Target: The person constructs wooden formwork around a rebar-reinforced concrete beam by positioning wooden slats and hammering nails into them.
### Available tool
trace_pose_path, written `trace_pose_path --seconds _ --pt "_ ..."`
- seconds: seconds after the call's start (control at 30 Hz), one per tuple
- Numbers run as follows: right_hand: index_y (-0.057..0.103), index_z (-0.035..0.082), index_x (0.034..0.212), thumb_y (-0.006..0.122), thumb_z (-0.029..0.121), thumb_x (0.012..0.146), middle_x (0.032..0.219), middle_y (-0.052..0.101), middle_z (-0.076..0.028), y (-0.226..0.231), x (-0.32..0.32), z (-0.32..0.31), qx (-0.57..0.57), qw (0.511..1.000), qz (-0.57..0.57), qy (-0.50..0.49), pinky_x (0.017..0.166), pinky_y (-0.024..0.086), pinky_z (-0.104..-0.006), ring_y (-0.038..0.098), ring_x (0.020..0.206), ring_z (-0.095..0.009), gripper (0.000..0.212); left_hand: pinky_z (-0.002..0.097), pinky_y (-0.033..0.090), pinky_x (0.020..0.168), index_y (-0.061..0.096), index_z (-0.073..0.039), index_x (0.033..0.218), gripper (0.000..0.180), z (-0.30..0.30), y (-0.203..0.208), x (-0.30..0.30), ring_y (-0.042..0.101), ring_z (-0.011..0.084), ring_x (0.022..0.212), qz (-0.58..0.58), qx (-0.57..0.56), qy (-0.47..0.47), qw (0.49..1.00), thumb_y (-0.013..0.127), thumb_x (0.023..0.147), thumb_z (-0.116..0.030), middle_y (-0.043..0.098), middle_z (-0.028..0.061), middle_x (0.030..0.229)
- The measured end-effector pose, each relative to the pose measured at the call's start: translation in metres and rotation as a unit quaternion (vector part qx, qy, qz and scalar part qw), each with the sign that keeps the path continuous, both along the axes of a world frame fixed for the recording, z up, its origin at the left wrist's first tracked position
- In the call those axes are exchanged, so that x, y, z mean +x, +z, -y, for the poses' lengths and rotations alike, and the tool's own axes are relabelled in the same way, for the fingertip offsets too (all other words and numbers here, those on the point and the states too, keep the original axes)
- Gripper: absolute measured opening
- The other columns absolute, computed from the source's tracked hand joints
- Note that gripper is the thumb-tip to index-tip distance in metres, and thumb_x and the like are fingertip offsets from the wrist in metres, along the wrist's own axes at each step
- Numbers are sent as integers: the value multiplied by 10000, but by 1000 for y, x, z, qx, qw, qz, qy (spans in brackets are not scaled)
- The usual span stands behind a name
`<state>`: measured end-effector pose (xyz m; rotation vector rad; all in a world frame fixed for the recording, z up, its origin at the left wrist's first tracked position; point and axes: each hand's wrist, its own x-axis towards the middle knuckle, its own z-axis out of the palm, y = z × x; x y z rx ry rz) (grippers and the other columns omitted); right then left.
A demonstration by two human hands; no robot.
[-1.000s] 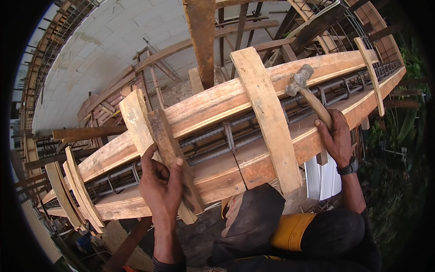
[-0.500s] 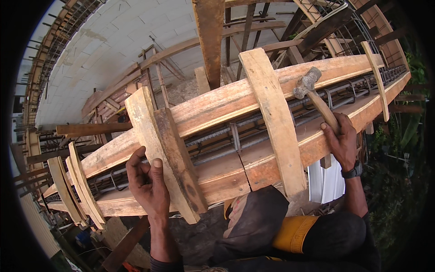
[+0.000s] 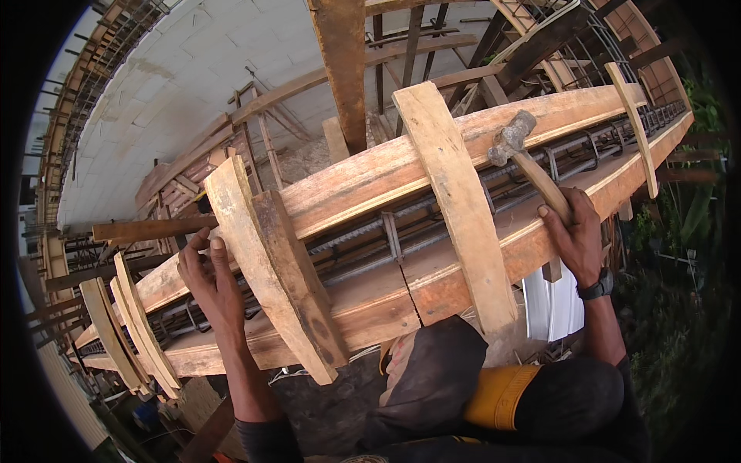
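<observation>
My right hand [image 3: 573, 235] is wrapped round the wooden handle of a hammer [image 3: 512, 139]. The worn metal head of the hammer lies over the far board of a long wooden beam form [image 3: 363, 181]. Two short wooden pieces, a pale batten [image 3: 258, 266] and a darker one [image 3: 297, 274], lie side by side across the form. Just left of the pale batten is my left hand [image 3: 212, 278], empty, its thumb and fingers apart; its fingertips are close to the batten's edge, and I cannot tell whether they touch. Another pale batten [image 3: 457, 201] crosses the form between my hands.
Steel reinforcement bars [image 3: 394, 235] run inside the form. More cross battens [image 3: 131, 324] sit at its left end, and one [image 3: 633, 127] at the right. A dark post [image 3: 340, 69] rises beyond it, before a pale block wall [image 3: 193, 85]. My knees are below the near board.
My left hand has moved left and up, away from the pale batten's face toward its far end. The right hand keeps its hold on the hammer. The view has shifted slightly.
</observation>
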<state>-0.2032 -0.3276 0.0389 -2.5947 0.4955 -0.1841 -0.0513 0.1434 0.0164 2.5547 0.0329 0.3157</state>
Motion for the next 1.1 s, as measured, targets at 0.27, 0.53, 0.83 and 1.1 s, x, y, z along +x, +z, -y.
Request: trace_pose_path --seconds 0.27,0.53,0.83,1.1 --pt "613 -53 1075 737 245 865 927 607 -202 -2 -2 0 3 1000 2 -3 794 483 -414 608 875 -353 385 525 197 1118 651 -108 1172 393 -11 -31 22 456 308 1299 19 146 -2 989 470 1028 -426 595 100 1231" --pt "603 -53 1089 725 263 878 935 605 -211 -4 -3 2 -15 1000 8 18 790 482 -432 607 881 -371 400 513 273 1024 639 -75 1041 362 -23 -33 28 520 305 1137 26 227 14 973 472 1026 -396 621 81 1071" --pt "598 -51 1094 726 259 878 926 599 -216 -3 -2 0 -3 1000 4 12 789 479 -445 601 869 -381 399 521 262 1042 646 -87 1054 355 -22 -34 27 516 293 1171 36 217 16 975 483 1020 -400 624 72 1082" --pt "609 -47 1094 724 280 879 968 622 -242 -1 -4 4 -19 1000 -7 9 849 479 -450 612 920 -400 408 541 250 1054 642 -80 1052 360 -18 -35 28 512 293 1178 25 222 24 975 477 1021 -399 621 75 1091"
